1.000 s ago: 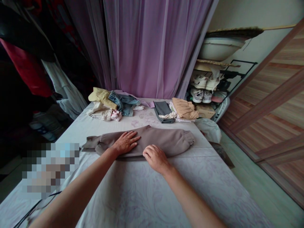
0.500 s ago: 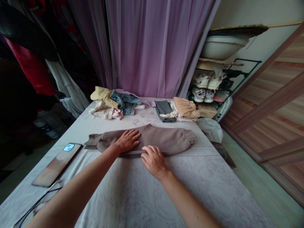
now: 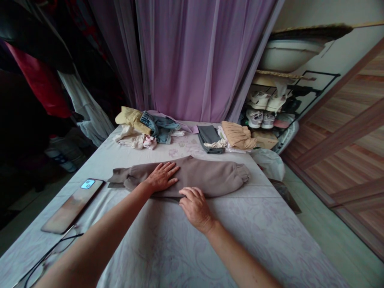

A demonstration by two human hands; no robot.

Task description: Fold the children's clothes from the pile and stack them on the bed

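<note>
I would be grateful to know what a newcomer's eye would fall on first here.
Probably the tall purple curtain, hanging beyond the far edge of the pale patterned cloth. Next might come the brownish garment lying across the cloth, with the left hand flat on it and the right hand at its near edge.

Phone (image 3: pixel 73 206) left of garment (image 3: pixel 213 176), both on cloth (image 3: pixel 270 228).

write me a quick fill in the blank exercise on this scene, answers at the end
The brown garment lies under the person's flat ____ hand.
The curtain at the back is ____.
The tan garment lies to the ____ of the folded dark grey one.
Lying camera side up on the patterned cloth is a ____.

Missing words: left; purple; right; phone.
</note>
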